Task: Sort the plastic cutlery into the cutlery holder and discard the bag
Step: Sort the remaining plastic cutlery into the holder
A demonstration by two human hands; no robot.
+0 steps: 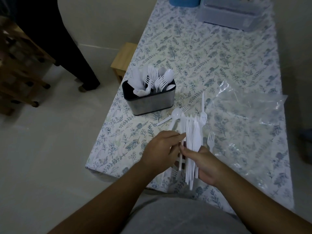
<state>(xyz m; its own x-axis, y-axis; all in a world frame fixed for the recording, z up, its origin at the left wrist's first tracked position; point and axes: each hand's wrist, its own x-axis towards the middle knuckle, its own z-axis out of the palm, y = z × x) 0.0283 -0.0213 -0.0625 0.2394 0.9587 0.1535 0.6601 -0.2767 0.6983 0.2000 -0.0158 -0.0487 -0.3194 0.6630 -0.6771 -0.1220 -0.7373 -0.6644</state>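
Gripping a bundle of white knives (191,149), the right hand (205,166) was closed around their handles, nearer the camera than the holder (148,100). The left hand (160,149) pinched one piece. Loose cutlery (179,114) lay beside the holder; the bag (244,112) lay right of it.

- Floral-patterned worktop (219,53) under the fingers.
- Wooden stool (124,59) far beyond the fingers, left.
- Clear plastic container (236,12) at the far end.

Home dining spot: floral tablecloth (194,48), wooden stool (124,58)
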